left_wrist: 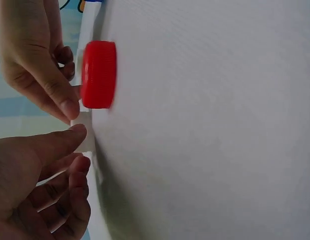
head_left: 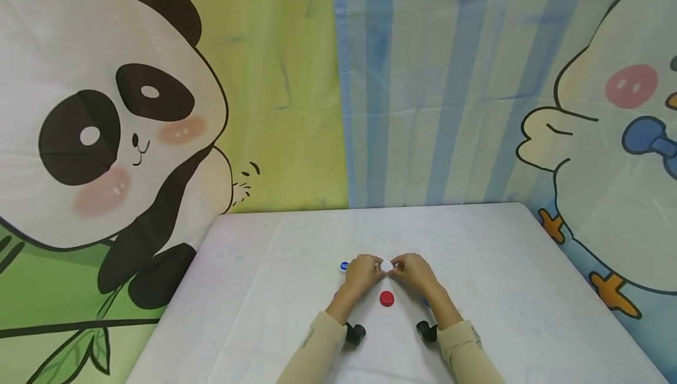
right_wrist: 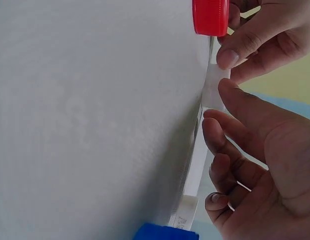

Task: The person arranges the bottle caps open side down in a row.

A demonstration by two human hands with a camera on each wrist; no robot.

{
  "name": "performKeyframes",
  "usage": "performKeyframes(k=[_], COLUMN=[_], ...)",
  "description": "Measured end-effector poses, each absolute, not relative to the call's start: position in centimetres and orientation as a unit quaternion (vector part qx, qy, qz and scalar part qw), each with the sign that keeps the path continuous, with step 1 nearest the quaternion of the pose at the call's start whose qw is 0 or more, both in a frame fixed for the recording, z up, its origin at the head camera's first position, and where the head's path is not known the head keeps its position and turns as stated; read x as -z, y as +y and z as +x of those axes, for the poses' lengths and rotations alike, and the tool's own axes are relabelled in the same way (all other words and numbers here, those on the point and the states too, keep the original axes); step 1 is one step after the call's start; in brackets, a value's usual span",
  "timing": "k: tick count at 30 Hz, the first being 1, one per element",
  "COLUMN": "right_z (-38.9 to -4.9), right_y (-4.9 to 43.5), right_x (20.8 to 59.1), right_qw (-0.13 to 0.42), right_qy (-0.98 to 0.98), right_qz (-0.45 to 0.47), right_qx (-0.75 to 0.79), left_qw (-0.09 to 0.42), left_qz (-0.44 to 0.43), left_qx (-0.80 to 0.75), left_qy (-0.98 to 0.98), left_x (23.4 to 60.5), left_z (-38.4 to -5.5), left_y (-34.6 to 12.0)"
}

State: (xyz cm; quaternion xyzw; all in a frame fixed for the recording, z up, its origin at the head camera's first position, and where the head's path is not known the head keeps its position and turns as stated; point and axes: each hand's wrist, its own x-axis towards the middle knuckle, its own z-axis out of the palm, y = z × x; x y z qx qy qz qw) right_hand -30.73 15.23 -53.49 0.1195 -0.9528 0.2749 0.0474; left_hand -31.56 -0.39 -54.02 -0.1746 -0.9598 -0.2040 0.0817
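Observation:
A small round white bottle cap sits between both hands over the table. My left hand pinches its left side, and my right hand pinches the opposite side. In the left wrist view, thumb tips from both hands lie on the white cap. The right wrist view shows the same white cap between the two thumbs, with the other fingers of my right hand loosely bent below it. A red bottle cap with a ridged side lies on the table, nearer the body than the white one.
A blue-and-white cap lies just left of my left hand. Another blue thing is mostly hidden by the right wrist. In the right wrist view, a blue piece stands beside a white printed piece. Cartoon curtains hang behind the white table.

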Motion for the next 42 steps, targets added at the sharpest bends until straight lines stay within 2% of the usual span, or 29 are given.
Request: performKeyframes(k=[12, 24, 28, 35, 42], right_z=[-29.9, -30.4, -30.4, -31.0, -31.3], right_y=[18.9, 22.4, 22.9, 23.5, 23.6], right_x=[51.4, 51.6, 52.2, 53.9, 54.6], right_qw=[0.039, 0.052, 0.055, 0.029, 0.041], right_qy=[-0.930, -0.932, -0.938, -0.936, -0.935], right_qz=[0.080, 0.033, 0.024, 0.019, 0.019], right_qx=[-0.356, -0.357, -0.342, -0.349, -0.353], left_qw=[0.084, 0.080, 0.062, 0.025, 0.000], left_qz=[-0.195, -0.214, -0.206, -0.184, -0.185], left_qx=[0.248, 0.226, 0.220, 0.185, 0.114], left_qy=[-0.945, -0.947, -0.952, -0.965, -0.976], left_x=[50.5, 49.9, 50.1, 50.9, 51.2], left_z=[-31.2, -32.3, -32.7, -33.2, -33.6], left_y=[1.2, 4.9, 6.1, 7.6, 8.4])
